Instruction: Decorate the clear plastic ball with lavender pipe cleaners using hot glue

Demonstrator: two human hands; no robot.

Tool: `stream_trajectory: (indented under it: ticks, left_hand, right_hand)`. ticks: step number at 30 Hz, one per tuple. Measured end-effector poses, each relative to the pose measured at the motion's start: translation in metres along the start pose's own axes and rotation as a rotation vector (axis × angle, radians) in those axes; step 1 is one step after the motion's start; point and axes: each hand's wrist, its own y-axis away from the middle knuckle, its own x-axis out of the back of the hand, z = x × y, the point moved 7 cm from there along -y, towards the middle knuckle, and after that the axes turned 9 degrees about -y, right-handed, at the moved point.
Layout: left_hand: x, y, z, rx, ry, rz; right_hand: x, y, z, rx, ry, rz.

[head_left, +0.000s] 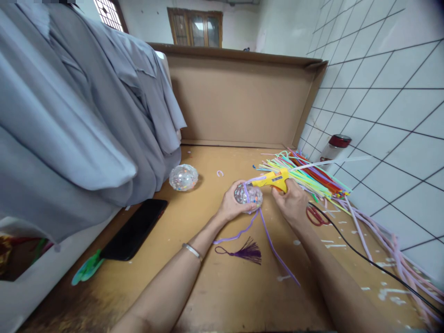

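Observation:
My left hand point(231, 202) is closed around a clear, speckled ball point(255, 196) with a lilac pipe cleaner point(247, 192) running over it. Two loose pipe cleaner ends trail from the ball's underside across the table. In my right hand point(291, 200) is a yellow hot glue gun point(274, 179), its nozzle at the ball's upper side. A clear glue stick point(329, 162) sticks out of the gun's back. Below the ball lies a purple tassel point(247, 252) with a loop. Whether glue is flowing cannot be made out.
A clear half-dome point(183, 177) and a black phone point(135, 230) lie to the left. Bundled coloured pipe cleaners point(308, 175), red scissors point(316, 216) and a black cord point(364, 260) are at right. A jar point(336, 147) stands by the tiles. Cardboard point(243, 99) closes the back; grey cloth point(104, 106) hangs left.

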Motion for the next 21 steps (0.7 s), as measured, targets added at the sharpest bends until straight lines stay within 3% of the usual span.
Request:
stream_trajectory:
  ticks: [21]
  left_hand:
    - [-0.0002, -0.0005, 0.0000, 0.010, 0.027, -0.001]
  right_hand:
    - [-0.0007, -0.0003, 0.0009, 0.004, -0.014, -0.022]
